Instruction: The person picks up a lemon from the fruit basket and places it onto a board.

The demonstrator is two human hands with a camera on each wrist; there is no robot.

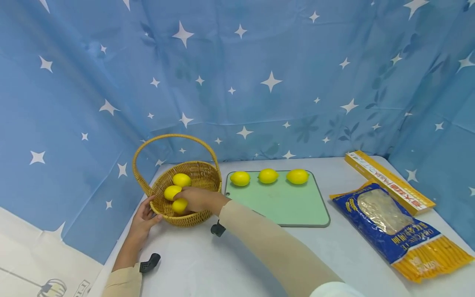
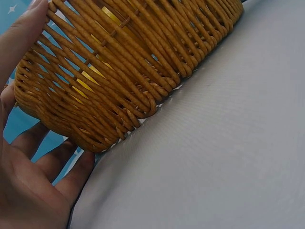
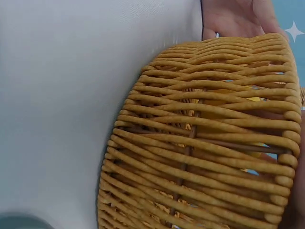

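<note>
A wicker basket [image 1: 183,221] with a tall arched handle stands at the left of the table. My left hand [image 1: 142,222] grips its left rim, thumb at the top and fingers along the outer wall, as the left wrist view also shows. My right hand [image 1: 200,199] reaches over the near rim into the basket, its fingers around a yellow lemon [image 1: 179,206]. Two more lemons, one in the middle [image 1: 172,192] and one farther back [image 1: 181,180], lie beside it. In the right wrist view, the woven wall [image 3: 190,157] hides most of the right hand.
Right of the basket lies a green cutting board [image 1: 285,208] with three lemons [image 1: 268,176] in a row along its far edge. Farther right are a yellow pasta box [image 1: 389,181] and a blue and yellow pasta bag [image 1: 386,220]. A starry blue curtain [image 1: 241,82] hangs behind.
</note>
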